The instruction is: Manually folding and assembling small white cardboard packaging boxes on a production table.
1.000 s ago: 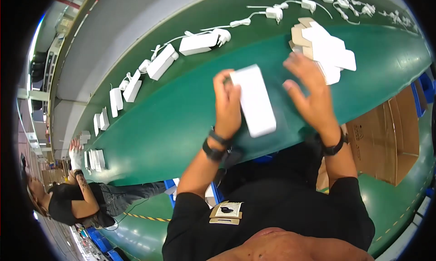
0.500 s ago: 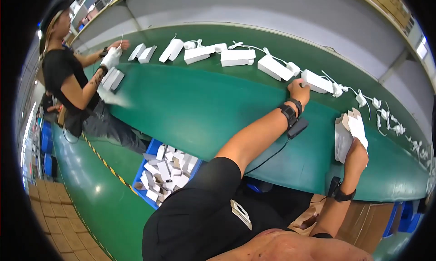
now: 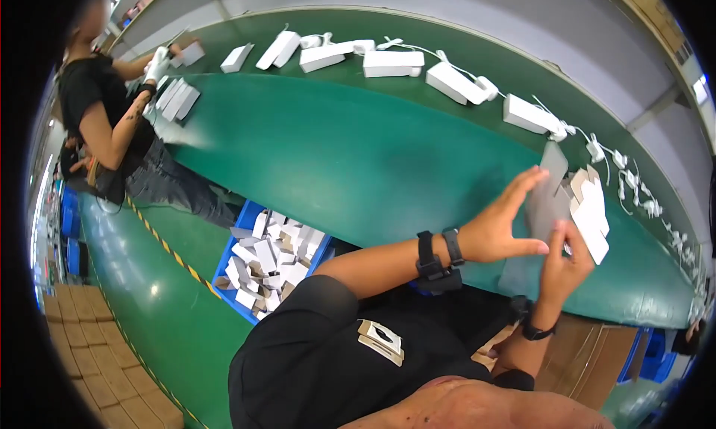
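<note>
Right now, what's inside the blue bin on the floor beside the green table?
The blue bin holds a loose heap of small white and tan cardboard pieces, piled near its rim. The heap covers whatever lies beneath it and the bin's bottom, and the table edge hides the bin's far corner.

the tabletop [image 3: 350, 160] runs across the view from upper left to lower right. along its far edge lies a row of boxes [image 3: 393, 63] with cables [image 3: 626, 179] trailing off to the right. at the near right edge, the left hand [image 3: 501, 227] and right hand [image 3: 564, 263] meet at a flat card [image 3: 546, 198], just left of a stack of folded boxes [image 3: 589, 209]. below the near edge, to the left, a bin [image 3: 268, 261] of small boxes sits on the floor [image 3: 160, 295]. a co-worker [image 3: 104, 116] stands at the far left end, beside a stack of boxes [image 3: 177, 99].
</note>
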A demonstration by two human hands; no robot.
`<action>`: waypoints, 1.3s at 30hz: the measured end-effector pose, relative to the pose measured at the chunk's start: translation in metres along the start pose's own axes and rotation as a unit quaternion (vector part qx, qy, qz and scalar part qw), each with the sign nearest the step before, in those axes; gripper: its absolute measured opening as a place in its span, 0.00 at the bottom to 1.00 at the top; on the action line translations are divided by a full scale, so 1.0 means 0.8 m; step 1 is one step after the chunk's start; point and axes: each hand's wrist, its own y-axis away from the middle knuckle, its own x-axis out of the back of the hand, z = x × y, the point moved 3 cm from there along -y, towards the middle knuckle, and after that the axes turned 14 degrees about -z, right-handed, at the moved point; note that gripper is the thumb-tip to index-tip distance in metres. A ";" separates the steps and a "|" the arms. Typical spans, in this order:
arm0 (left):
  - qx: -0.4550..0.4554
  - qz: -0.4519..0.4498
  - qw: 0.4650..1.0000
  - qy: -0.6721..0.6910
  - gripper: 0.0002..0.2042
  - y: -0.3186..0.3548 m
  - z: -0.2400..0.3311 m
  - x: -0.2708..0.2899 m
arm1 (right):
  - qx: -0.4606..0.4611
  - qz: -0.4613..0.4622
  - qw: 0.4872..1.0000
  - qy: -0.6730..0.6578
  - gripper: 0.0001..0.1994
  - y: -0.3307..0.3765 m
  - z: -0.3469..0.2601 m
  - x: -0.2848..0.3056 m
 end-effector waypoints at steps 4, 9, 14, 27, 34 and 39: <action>0.023 -0.063 0.974 0.218 0.52 0.023 -0.024 0.008 | -0.087 -0.146 0.930 -0.325 0.10 0.013 -0.023 -0.038; 0.123 -0.100 0.901 0.403 0.49 0.069 -0.051 0.025 | -0.111 -0.177 0.853 -0.478 0.14 -0.009 -0.022 -0.046; 0.117 -0.120 0.859 0.483 0.44 0.066 -0.014 0.013 | -0.159 -0.462 0.840 -0.236 0.15 -0.042 -0.014 -0.001; 0.105 -0.030 0.942 0.318 0.39 0.078 -0.062 0.022 | -0.036 -0.190 0.860 -0.473 0.15 0.017 0.015 -0.053; 0.076 0.046 0.948 0.306 0.35 0.068 -0.050 -0.012 | 0.067 -0.111 0.920 -0.370 0.10 0.023 0.029 -0.053; 0.041 -0.029 0.975 0.216 0.37 0.058 -0.039 -0.008 | 0.023 -0.164 0.906 -0.389 0.06 0.015 0.035 -0.046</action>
